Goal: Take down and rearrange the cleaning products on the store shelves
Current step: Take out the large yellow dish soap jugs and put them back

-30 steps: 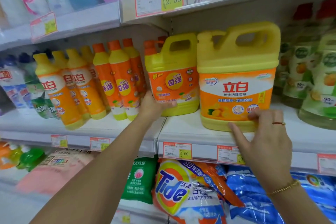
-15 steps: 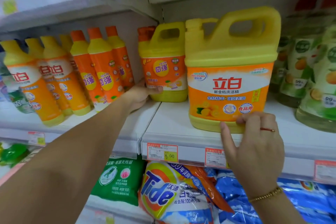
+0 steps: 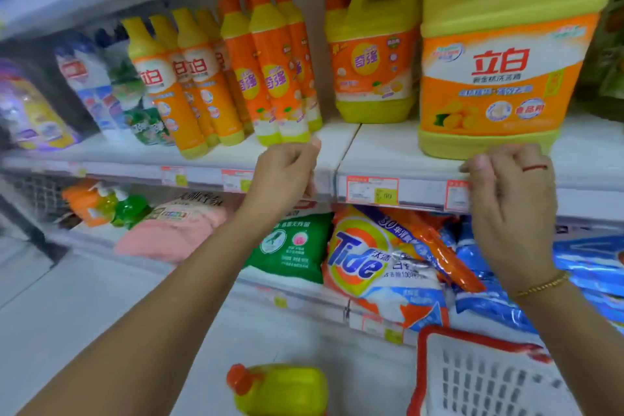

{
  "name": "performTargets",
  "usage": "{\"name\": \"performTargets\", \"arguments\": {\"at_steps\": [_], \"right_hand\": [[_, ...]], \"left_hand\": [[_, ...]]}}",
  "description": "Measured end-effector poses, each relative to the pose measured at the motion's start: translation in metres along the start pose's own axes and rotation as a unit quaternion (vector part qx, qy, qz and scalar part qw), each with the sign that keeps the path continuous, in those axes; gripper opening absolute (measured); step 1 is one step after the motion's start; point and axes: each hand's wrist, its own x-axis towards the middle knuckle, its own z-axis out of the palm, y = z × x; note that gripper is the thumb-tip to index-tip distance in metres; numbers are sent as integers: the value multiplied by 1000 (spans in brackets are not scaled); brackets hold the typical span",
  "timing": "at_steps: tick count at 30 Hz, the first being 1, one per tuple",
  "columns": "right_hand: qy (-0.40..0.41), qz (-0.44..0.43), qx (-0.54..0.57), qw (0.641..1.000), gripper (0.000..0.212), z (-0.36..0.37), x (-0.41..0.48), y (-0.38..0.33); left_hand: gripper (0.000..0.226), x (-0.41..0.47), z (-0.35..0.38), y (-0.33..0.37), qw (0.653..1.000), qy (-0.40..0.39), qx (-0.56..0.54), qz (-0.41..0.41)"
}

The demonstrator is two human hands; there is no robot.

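Note:
A large yellow and orange detergent jug (image 3: 499, 77) stands at the front of the white shelf (image 3: 381, 152), on the right. A smaller yellow jug (image 3: 371, 60) stands further back to its left. My right hand (image 3: 513, 199) hangs at the shelf's front edge just below the large jug, fingers loosely curled, holding nothing. My left hand (image 3: 287, 172) is at the shelf edge below a row of orange bottles (image 3: 270, 77), fingers loosely curled and empty. Yellow-topped bottles (image 3: 169, 87) stand left of those.
On the lower shelf lie a Tide bag (image 3: 371, 263), a green bag (image 3: 290, 246), blue bags (image 3: 591, 263) and a pink pack (image 3: 175, 226). A yellow jug with a red cap (image 3: 280, 388) lies on the floor beside a red-rimmed white basket (image 3: 472, 382).
Both hands have come off the two jugs and dropped to the shelf's front edge. The view has tilted down, and the floor jug and basket now show.

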Motion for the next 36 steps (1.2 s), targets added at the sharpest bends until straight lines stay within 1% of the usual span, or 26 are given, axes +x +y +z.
{"name": "performTargets", "arguments": {"at_steps": [2, 3, 4, 5, 6, 7, 9, 11, 12, 13, 14, 15, 16, 19, 21, 23, 26, 28, 30, 32, 34, 36], "right_hand": [[-40, -30, 47, 998, 23, 11, -22, -27], [-76, -48, 67, 994, 17, 20, -35, -41], [-126, -66, 89, 986, 18, 30, -49, -53], [-193, -78, 113, 971, 21, 42, -63, -63], [-272, -78, 132, 950, 26, 54, -78, -72], [-355, -70, 134, 923, 30, 66, -94, -79], [-513, -57, 68, 854, 36, 89, -127, -85], [-646, -35, -14, 762, 45, 106, -158, -85], [-692, -22, -37, 720, 47, 112, -172, -83], [-719, -10, -42, 694, 46, 117, -183, -81], [-727, 6, -29, 686, 38, 120, -192, -79], [-721, 21, -8, 692, 30, 123, -198, -78], [-709, 35, 13, 704, 28, 125, -202, -76], [-680, 44, 36, 731, 43, 125, -203, -77], [-672, 47, 24, 739, 43, 124, -201, -79], [-662, 52, 15, 747, 35, 122, -194, -81], [-639, 75, 17, 765, 32, 110, -163, -90], [-611, 91, 47, 785, 26, 93, -131, -97], [-575, 121, 94, 803, 21, 71, -97, -106], [-532, 138, 137, 824, 25, 42, -64, -116], [-479, 118, 186, 850, 19, 10, -35, -127], [-416, 102, 256, 867, 16, -20, -11, -137]], "left_hand": [[50, -48, -18, -29, 998, -42, 49, -22], [47, -70, -27, -49, 994, -64, 70, -47], [41, -90, -35, -72, 990, -84, 83, -81], [34, -110, -43, -94, 985, -97, 84, -120], [25, -127, -49, -114, 976, -107, 79, -170], [23, -142, -54, -133, 964, -116, 78, -227], [45, -167, -59, -171, 929, -145, 87, -330], [62, -187, -59, -196, 891, -174, 58, -414], [69, -195, -58, -203, 875, -185, 6, -448], [71, -202, -57, -209, 859, -187, -67, -471], [68, -207, -56, -212, 843, -189, -133, -485], [62, -212, -55, -213, 838, -187, -179, -481], [58, -215, -55, -213, 840, -183, -195, -472], [57, -221, -51, -214, 861, -167, -194, -439], [61, -225, -47, -215, 870, -162, -194, -423], [72, -228, -45, -216, 877, -155, -197, -411], [81, -226, -41, -213, 897, -144, -189, -373], [80, -221, -35, -202, 919, -141, -162, -332], [79, -210, -29, -181, 938, -113, -157, -288], [83, -193, -29, -154, 956, -68, -164, -233], [84, -169, -37, -122, 972, -18, -157, -171], [81, -141, -50, -86, 983, 13, -149, -103]]}}
